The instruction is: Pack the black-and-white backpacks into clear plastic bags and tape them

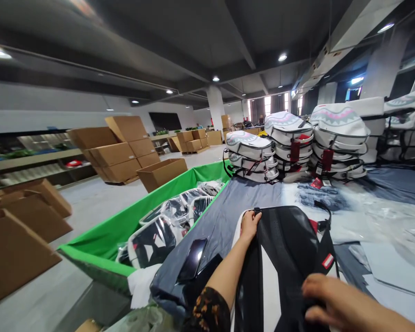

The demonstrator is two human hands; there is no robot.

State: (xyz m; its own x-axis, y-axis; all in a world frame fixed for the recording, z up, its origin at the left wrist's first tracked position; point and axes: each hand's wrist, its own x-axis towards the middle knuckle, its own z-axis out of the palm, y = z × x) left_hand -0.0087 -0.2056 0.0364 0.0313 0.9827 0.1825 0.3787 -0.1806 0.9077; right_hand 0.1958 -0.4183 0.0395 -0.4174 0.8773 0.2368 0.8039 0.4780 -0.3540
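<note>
A black and white backpack (286, 249) lies in front of me on the cloth-covered table, its black strap side facing up. My left hand (250, 225) is closed on the backpack's top left edge, beside a small black buckle (257, 210). At the right side of the pack, my right hand (326, 295) is slightly blurred, its fingers and thumb curled around the black shoulder strap (326, 244). That strap carries a red and white label (328, 261). A dark phone (192, 259) rests on the table to the left of my left forearm.
Stacked white backpacks (250, 154) stand along the table's far side. A green-lined bin (90, 237) adjoins the table on the left, holding plastic-wrapped backpacks (155, 242). Clear plastic bags (397, 226) lie at right. Cardboard boxes (120, 152) stand on the floor beyond.
</note>
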